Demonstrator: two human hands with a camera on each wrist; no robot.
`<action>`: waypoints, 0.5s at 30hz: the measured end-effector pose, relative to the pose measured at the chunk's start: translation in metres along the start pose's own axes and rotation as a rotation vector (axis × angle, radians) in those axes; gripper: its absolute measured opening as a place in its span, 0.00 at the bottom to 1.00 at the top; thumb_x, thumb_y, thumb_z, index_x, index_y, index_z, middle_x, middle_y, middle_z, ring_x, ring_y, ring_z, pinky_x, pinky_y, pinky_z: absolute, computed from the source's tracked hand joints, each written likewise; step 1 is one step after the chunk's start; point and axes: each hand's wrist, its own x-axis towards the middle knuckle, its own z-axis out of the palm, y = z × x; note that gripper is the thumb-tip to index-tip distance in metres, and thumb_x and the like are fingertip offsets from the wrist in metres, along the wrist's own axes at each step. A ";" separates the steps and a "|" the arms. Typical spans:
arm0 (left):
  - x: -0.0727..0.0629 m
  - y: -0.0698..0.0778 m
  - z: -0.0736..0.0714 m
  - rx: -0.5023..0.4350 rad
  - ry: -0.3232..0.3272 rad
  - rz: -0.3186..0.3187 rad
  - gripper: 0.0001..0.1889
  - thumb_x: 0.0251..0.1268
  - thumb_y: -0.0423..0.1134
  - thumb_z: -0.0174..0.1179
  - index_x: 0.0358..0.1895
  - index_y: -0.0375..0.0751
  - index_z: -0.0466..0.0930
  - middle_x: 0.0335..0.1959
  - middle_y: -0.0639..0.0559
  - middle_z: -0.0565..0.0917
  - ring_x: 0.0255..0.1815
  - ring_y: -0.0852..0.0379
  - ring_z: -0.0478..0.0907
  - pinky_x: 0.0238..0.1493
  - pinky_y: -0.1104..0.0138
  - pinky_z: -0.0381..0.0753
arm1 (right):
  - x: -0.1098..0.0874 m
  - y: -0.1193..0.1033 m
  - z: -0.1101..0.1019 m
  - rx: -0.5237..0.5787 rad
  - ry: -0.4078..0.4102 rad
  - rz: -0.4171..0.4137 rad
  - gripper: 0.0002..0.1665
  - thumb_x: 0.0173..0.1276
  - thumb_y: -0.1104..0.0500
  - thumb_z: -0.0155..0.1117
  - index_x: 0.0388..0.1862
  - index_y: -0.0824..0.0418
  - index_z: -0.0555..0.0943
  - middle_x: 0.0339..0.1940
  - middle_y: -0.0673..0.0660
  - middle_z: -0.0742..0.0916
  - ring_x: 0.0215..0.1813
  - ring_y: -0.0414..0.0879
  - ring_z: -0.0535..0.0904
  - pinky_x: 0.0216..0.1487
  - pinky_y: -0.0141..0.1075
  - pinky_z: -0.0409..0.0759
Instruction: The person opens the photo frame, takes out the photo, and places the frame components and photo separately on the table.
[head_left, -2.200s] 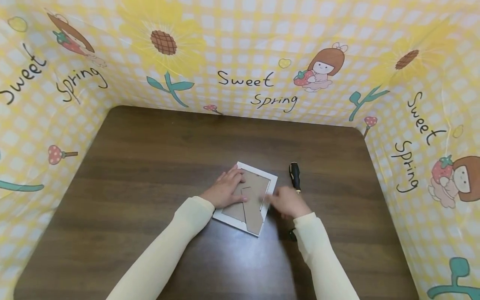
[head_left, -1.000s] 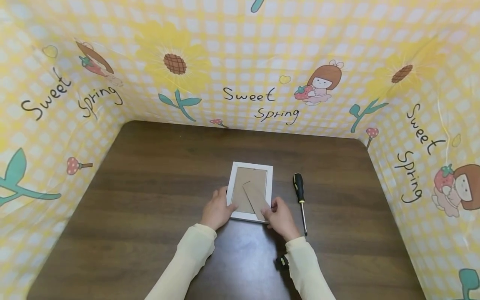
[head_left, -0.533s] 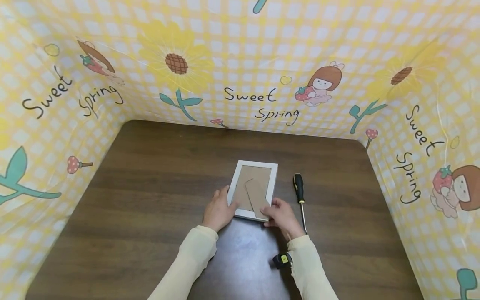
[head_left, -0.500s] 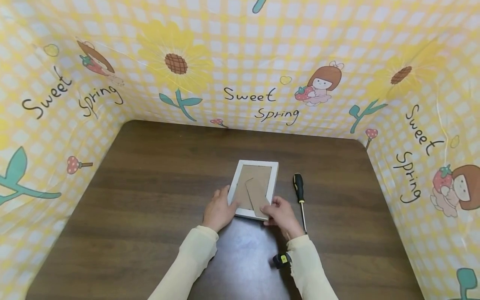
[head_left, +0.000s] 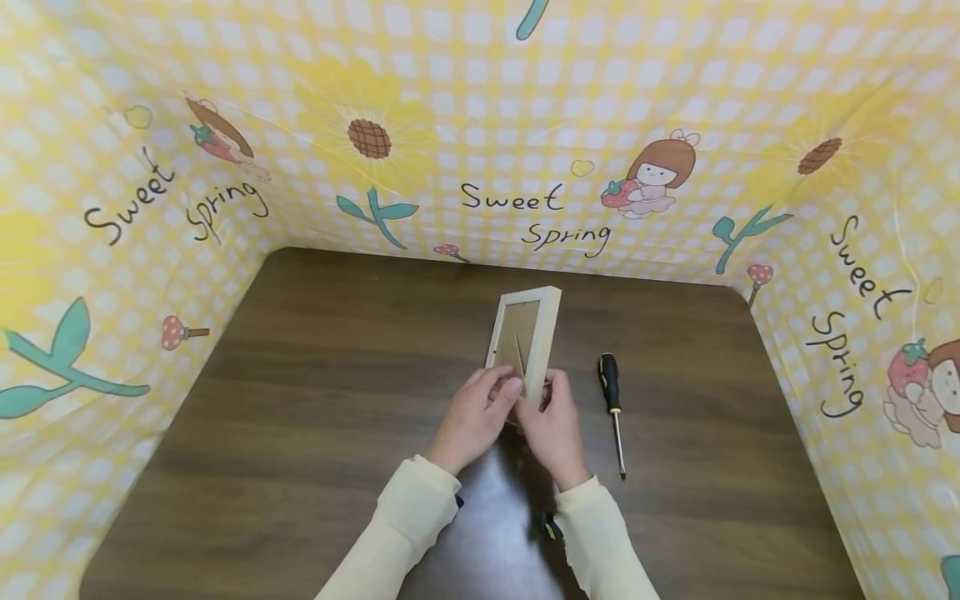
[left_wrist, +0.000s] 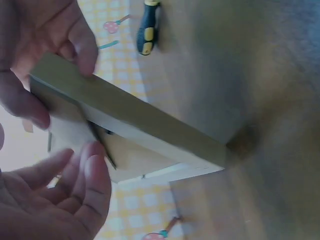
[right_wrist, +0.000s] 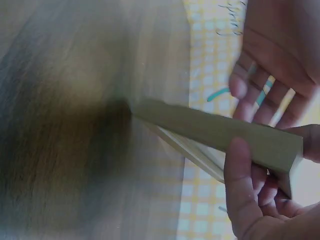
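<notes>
A white picture frame (head_left: pixel 545 337) stands tilted up on its edge in the head view, its brown backing board (head_left: pixel 517 323) facing left. My right hand (head_left: pixel 555 433) grips the frame's near end, thumb and fingers on either side of it. The stand flap on the back sticks out a little. My left hand (head_left: pixel 472 417) is at the backing by the flap. In the left wrist view that hand's fingers (left_wrist: pixel 95 185) are loosely bent near the flap; whether they touch it I cannot tell. The frame's front is mostly hidden.
A black-handled screwdriver (head_left: pixel 611 387) lies on the brown wooden table (head_left: pixel 337 375), right of the hands. A small black item (head_left: pixel 551 527) with a yellow mark shows beside the right sleeve. Patterned yellow-checked cloth (head_left: pixel 510 142) encloses the table's back and sides.
The frame, first flat under the left hand, was gripped by both hands and lifted, and now stands on edge, turned sideways. The left hand has moved from its left edge to the backing.
</notes>
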 end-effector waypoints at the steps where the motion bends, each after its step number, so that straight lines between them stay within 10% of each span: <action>1: 0.000 0.003 -0.001 0.004 0.018 -0.013 0.28 0.78 0.56 0.51 0.67 0.37 0.76 0.51 0.46 0.80 0.48 0.51 0.81 0.50 0.55 0.79 | -0.002 -0.001 0.002 -0.043 0.016 -0.040 0.17 0.68 0.61 0.67 0.52 0.63 0.73 0.28 0.56 0.79 0.24 0.47 0.77 0.27 0.40 0.79; 6: -0.001 0.020 -0.003 0.127 0.095 -0.080 0.29 0.73 0.57 0.57 0.63 0.36 0.78 0.47 0.45 0.81 0.43 0.47 0.82 0.45 0.53 0.80 | -0.008 -0.003 0.013 -0.158 0.084 -0.199 0.13 0.72 0.64 0.62 0.53 0.64 0.74 0.27 0.54 0.78 0.27 0.47 0.72 0.29 0.42 0.72; 15: -0.001 0.038 -0.004 0.432 0.184 -0.093 0.20 0.64 0.51 0.66 0.45 0.36 0.80 0.32 0.42 0.83 0.30 0.36 0.83 0.29 0.46 0.80 | -0.011 0.002 0.022 -0.121 0.007 -0.228 0.19 0.70 0.68 0.63 0.58 0.60 0.72 0.37 0.57 0.83 0.37 0.50 0.79 0.38 0.46 0.78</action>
